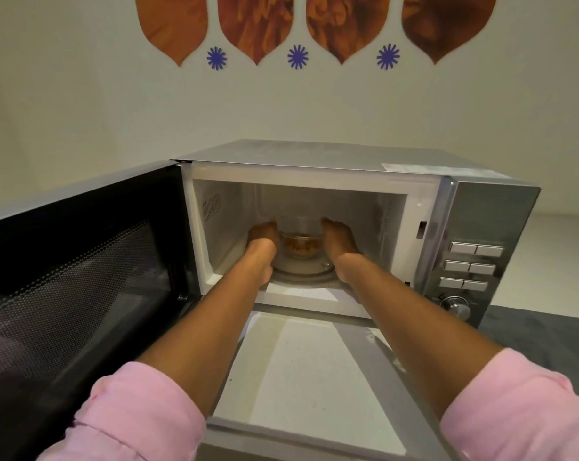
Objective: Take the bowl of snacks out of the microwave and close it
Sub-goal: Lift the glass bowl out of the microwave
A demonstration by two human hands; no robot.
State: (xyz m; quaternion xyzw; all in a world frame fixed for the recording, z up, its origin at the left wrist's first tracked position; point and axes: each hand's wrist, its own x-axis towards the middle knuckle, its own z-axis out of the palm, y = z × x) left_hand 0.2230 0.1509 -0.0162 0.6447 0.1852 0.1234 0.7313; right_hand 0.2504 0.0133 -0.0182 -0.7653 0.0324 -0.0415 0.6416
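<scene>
A silver microwave [487,214] stands before me with its black door [82,277] swung wide open to the left. Inside, on the glass turntable [301,272], sits a clear glass bowl [299,242] holding brown snacks. Both my arms reach into the cavity. My left hand [263,239] is pressed against the bowl's left side and my right hand [338,237] against its right side, so the bowl is cupped between them. The bowl rests on the turntable. My fingertips are partly hidden behind the bowl.
The microwave's control panel with buttons and a knob [457,307] is on the right. A pale counter [301,377] lies in front of the cavity, with a dark grey cloth [540,341] at the right. A decorated wall stands behind.
</scene>
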